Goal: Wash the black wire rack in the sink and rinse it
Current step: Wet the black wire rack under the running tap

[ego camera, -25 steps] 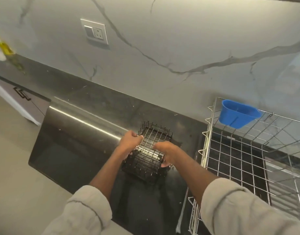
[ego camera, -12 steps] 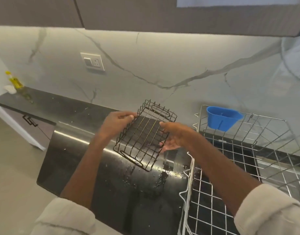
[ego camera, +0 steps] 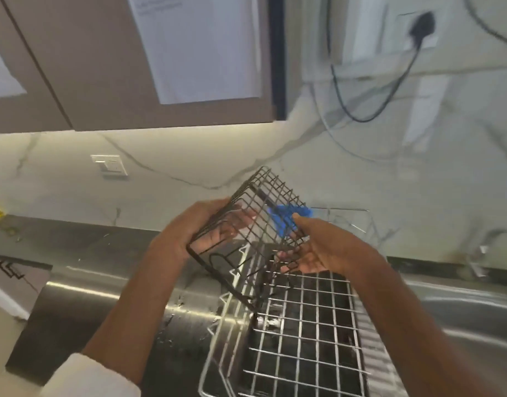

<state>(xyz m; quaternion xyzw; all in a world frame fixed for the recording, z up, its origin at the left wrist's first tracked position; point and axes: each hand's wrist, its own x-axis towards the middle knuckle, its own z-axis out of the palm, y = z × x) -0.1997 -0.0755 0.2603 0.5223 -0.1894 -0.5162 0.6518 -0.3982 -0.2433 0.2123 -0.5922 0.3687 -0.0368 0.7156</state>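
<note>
nearest to us, a pale sleeve (ego camera: pixel 86 376) covers our left forearm, and a silver wire dish rack (ego camera: pixel 301 348) sits over the steel draining board (ego camera: pixel 103 299), which is speckled with water drops. above these we hold the black wire rack (ego camera: pixel 246 224) in the air, tilted, its low corner just over the left rim of the silver rack. our left hand (ego camera: pixel 195 233) grips its left edge, thumb on the near side and fingers curled round behind the mesh. our right hand (ego camera: pixel 324 247) supports the right side from below, palm up and fingers loosely spread under the wires, thumb tip (ego camera: pixel 296 216) against the edge; we cannot tell how firmly it closes. behind the rack a blue cup (ego camera: pixel 289 214) shows through the mesh, blurred. further back are a tap (ego camera: pixel 481 250), the marble wall with a switch plate (ego camera: pixel 110 165), a black cable (ego camera: pixel 369 107) plugged in above, and the wall cabinets (ego camera: pixel 103 67).
</note>
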